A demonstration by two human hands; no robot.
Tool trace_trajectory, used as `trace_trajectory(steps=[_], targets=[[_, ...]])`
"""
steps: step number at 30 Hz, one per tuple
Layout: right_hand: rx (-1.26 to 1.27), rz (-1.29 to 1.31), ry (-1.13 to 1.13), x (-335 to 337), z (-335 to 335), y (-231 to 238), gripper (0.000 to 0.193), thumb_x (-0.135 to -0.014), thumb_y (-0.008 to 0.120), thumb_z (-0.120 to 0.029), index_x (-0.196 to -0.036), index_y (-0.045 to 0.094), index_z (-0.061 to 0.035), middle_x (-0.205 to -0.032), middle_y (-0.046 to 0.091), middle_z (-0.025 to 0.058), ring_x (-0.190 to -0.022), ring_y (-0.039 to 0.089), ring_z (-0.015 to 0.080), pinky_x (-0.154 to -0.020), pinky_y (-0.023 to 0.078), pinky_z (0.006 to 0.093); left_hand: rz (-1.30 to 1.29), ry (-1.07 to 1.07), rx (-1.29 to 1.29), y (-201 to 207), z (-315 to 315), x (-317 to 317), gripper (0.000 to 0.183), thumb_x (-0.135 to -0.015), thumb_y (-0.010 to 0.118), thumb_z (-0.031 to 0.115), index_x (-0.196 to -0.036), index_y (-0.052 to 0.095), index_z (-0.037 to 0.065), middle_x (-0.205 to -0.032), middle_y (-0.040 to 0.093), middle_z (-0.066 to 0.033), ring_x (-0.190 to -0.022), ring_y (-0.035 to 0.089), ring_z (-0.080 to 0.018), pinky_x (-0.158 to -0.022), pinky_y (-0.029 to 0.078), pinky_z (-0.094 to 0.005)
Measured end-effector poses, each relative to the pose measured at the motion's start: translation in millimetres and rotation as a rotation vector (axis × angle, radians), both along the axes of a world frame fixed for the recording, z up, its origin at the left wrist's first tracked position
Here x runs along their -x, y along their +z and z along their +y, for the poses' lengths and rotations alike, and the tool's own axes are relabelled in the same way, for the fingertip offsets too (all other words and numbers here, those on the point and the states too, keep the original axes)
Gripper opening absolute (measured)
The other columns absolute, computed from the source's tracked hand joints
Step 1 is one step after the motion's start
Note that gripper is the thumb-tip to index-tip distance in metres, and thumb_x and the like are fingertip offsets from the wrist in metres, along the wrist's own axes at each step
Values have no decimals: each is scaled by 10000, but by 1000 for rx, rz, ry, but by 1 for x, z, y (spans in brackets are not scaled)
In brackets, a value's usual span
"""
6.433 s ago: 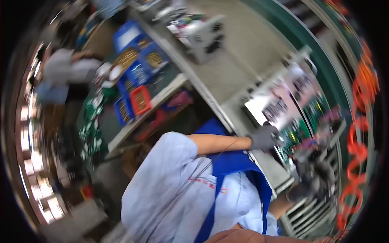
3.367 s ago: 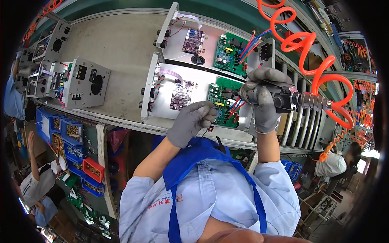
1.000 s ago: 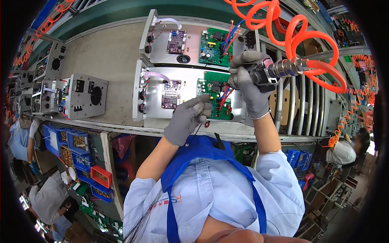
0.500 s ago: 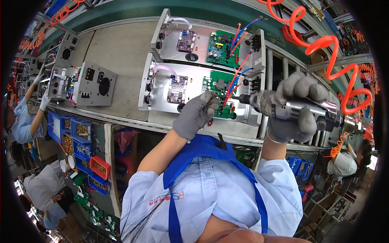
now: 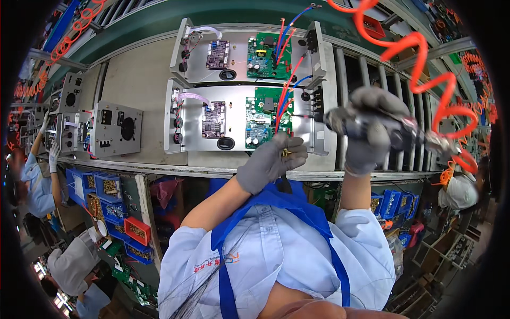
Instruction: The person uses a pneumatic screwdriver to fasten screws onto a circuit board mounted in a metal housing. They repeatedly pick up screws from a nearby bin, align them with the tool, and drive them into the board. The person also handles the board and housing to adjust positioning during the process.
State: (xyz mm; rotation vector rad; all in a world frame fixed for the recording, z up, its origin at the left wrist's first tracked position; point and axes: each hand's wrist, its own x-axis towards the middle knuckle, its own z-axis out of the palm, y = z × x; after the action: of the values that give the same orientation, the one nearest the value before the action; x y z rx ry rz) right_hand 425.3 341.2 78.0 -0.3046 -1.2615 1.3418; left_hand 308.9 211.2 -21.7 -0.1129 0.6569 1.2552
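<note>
My left hand, in a grey glove, is turned palm up at the near edge of a silver metal chassis. Small brass-coloured screws rest in it under loosely curled fingers. Wrapped around a pneumatic screwdriver is my gloved right hand, blurred by motion. The driver's thin bit points left, over the chassis's right end and near red and blue wires. Those wires rise from a green circuit board. A smaller dark board sits left of it.
Behind stands a second, similar chassis. An orange coiled hose hangs at the right above metal rollers. More metal units are at the left, where a co-worker's gloved hands work. Blue bins of small parts sit below.
My left hand has left the wires, come nearer to me and turned palm up, showing the screws. The screwdriver's bit has drawn back to the right from the wires. The whole view has shifted slightly.
</note>
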Motion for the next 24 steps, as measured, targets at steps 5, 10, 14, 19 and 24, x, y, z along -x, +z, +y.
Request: trace_trajectory(steps=[5,10,14,19,24], targets=[[36,-130,29,22,21,-21,333,-759,557,38,-1089,520,21,-983,625,174,-810,637,194,-740,551,343,103,22,-146,-11,-18,4,473,-987,496,271,-1294,424,-82,-1084,585,-124,-949,606,-158,-826,534,-259],[64,-165,100,30,21,-20,309,-761,549,61,-1067,531,19,-979,619,171,-780,624,163,-659,551,290,170,-19,-94,-12,-26,15,440,-975,519,282,-1278,477,-34,-1094,612,-123,-913,614,-153,-768,538,-262],[17,-174,38,40,19,-20,309,-762,557,68,-1067,536,18,-948,626,159,-733,617,142,-604,539,265,114,-23,-130,-18,-29,20,451,-979,515,274,-1298,454,-40,-1070,610,-114,-883,599,-127,-745,513,-241],[-9,-402,129,49,30,-19,338,-793,513,49,-1124,492,-15,-998,613,165,-849,629,192,-769,540,328,139,90,-109,-10,-26,17,459,-971,527,231,-1323,426,-46,-1099,598,-122,-889,581,-135,-737,482,-237],[-69,-408,155,52,35,-24,304,-801,505,46,-1097,496,-21,-959,614,146,-842,626,178,-750,541,328,209,113,-76,-3,-32,24,456,-966,533,213,-1322,422,-50,-1111,595,-127,-903,575,-142,-753,479,-247]])
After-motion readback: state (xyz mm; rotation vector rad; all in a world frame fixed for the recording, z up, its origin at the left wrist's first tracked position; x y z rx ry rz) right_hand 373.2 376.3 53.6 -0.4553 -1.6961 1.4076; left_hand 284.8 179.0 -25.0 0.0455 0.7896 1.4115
